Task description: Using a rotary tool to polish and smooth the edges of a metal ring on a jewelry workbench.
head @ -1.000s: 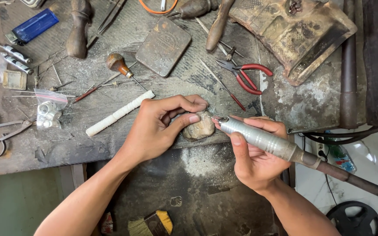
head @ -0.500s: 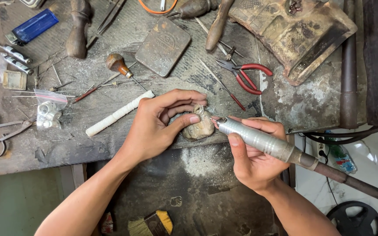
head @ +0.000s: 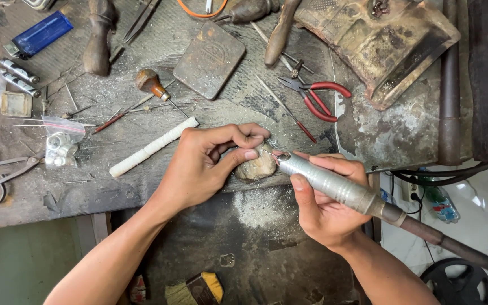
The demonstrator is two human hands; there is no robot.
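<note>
My left hand (head: 207, 164) pinches something small against a rounded tan wooden peg (head: 258, 166) at the front edge of the workbench (head: 74, 186). The pinched piece is hidden by my fingers. My right hand (head: 326, 209) grips a silver rotary handpiece (head: 329, 183) like a pen. Its tip touches the spot by my left fingertips, and a dark flexible shaft (head: 453, 248) runs off to the lower right.
Red-handled pliers (head: 317, 96), a square metal block (head: 209, 59), a white rod (head: 153, 147), a wooden-handled graver (head: 153, 87), scissors (head: 4, 175), a blue lighter (head: 38, 34) and small plastic bags (head: 60, 141) lie on the bench. A dusty catch tray (head: 244, 243) hangs below.
Almost nothing differs: my hands stay at the peg, and the handpiece tip shifts only slightly against the held piece.
</note>
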